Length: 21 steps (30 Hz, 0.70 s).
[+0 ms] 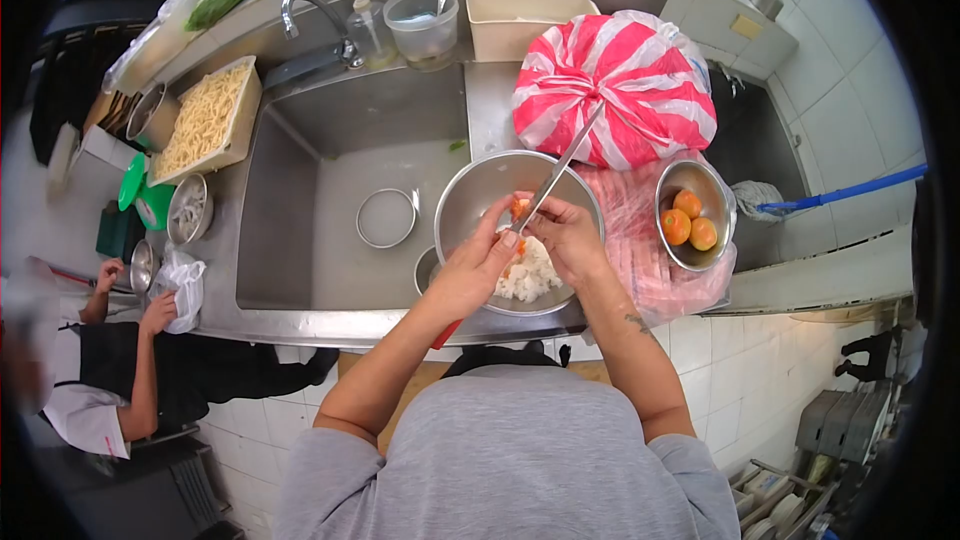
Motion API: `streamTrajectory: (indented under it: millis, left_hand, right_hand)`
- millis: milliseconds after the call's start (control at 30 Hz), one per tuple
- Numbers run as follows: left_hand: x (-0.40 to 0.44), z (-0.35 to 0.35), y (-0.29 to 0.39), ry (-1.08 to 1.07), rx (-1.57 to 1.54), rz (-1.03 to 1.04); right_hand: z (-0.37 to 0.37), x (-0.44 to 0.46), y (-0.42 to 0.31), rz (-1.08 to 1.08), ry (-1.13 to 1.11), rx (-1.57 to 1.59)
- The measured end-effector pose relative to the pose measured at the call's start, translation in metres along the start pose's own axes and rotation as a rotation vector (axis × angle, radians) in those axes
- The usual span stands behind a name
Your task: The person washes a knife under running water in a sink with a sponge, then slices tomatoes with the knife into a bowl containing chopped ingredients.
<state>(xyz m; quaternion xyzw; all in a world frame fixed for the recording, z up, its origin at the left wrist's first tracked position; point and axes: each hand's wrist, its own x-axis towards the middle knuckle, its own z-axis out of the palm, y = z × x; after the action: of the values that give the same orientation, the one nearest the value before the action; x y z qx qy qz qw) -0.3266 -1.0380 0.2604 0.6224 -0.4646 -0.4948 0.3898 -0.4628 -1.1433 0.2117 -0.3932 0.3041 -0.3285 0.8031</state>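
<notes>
My left hand (474, 268) is closed around a piece of orange-red tomato (520, 208) above a large steel bowl (462, 202). Close against it, my right hand (568, 245) has its fingers bent and pinched; what they hold is hidden. A long knife blade (570, 155) slants up and away between both hands. In line with it, a red handle (446, 334) shows beside my left forearm. Inside the bowl lies a white, crumbly heap (530, 275), with orange bits near my fingers. To the right, a smaller steel bowl (664, 194) holds three tomatoes (676, 227).
A deep sink (280, 210) is on the left, with a round dish (386, 218) inside. A red-and-white striped bag (620, 80) and pink plastic bags (640, 280) crowd the right. Noodles (208, 115) fill a tray. At left, another person's hand (158, 312) touches a plastic bag (183, 285).
</notes>
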Motion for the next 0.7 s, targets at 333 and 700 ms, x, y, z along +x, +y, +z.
streamTrajectory:
  millis: [333,700]
  left_hand:
    - [0.001,0.004,-0.006,0.060,0.053,0.158]
    - [0.008,0.003,-0.012,0.027,-0.108,0.107]
  right_hand:
    - [-0.013,0.000,0.006,0.117,-0.186,0.005]
    - [-0.006,-0.003,0.000,0.177,-0.202,0.121]
